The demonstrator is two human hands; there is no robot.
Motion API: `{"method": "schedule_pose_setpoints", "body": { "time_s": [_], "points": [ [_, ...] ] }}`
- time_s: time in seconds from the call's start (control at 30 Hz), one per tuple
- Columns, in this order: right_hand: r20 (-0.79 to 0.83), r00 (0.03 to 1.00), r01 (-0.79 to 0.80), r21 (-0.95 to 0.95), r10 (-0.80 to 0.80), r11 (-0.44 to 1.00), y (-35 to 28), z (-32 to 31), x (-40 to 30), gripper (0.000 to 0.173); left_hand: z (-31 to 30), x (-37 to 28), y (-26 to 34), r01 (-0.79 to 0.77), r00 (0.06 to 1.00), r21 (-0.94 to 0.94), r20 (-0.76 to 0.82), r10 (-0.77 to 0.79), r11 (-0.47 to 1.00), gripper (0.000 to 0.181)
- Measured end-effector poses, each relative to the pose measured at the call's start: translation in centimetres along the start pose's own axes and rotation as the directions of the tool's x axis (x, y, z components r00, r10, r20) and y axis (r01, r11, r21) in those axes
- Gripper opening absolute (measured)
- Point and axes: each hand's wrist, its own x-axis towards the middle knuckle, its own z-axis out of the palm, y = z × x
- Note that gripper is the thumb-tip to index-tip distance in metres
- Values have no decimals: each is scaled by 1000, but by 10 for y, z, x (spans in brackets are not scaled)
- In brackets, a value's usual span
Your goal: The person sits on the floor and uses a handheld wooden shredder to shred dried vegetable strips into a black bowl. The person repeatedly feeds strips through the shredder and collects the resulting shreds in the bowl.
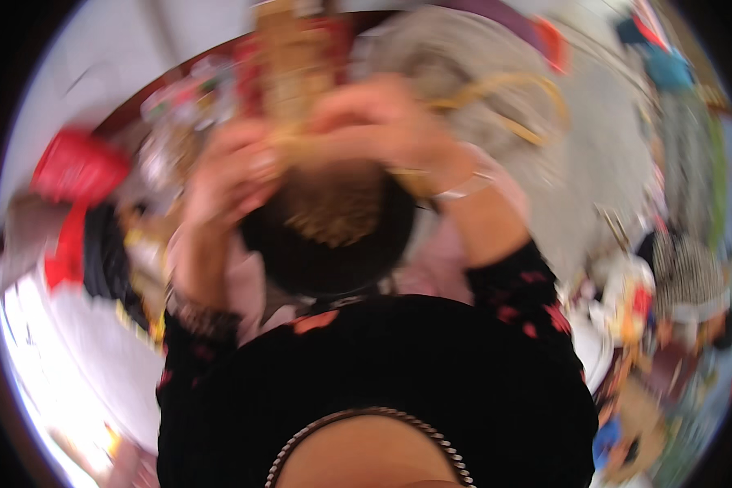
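Both hands are blurred by motion above a black bowl-shaped container [335, 268] in front of my body. Brown granular or flaky material [335, 226] lies inside it. My left hand [235, 165] is curled at the bowl's left side, its thumb and fingers against a small pale-yellow piece [290, 146]. From the right, my right hand [396, 125] reaches over the bowl with bent fingers close to the same piece. Whether the right fingers grip it is too blurred to tell. Pink cloth [439, 262] shows under the bowl.
Beyond the hands stands a tan block-like stack [293, 67]. Clear plastic bags [171, 140] and a red container [82, 165] are at the left. A large greyish sack [482, 55] with a yellow loop [555, 104] lies at the right. Another person [689, 280] is farther right.
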Motion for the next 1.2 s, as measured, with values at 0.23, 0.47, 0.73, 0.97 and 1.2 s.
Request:
{"method": "schedule_pose_setpoints", "body": {
  "time_s": [0.23,0.47,0.73,0.97,1.2],
  "points": [
    [-144,989,-18,65,28,998,19,-15,-2,13,-4,4,7,-51,998,-175,34,58,983,28],
    [-142,990,-36,-49,29,998,21,-8,8,11,-18,11,9,-52,996,369,-51,76,928,23],
    [-121,985,63,-392,-120,918,28,3,8,9,-11,13,2,-344,843,916,206,498,204,40],
    [-170,979,43,-373,-113,927,27,1,4,8,-23,11,13,57,986,783,-140,87,619,35],
    [-163,977,77,-336,-138,939,27,4,3,9,-13,14,5,131,991,508,-82,-104,851,38]
  ]
}}
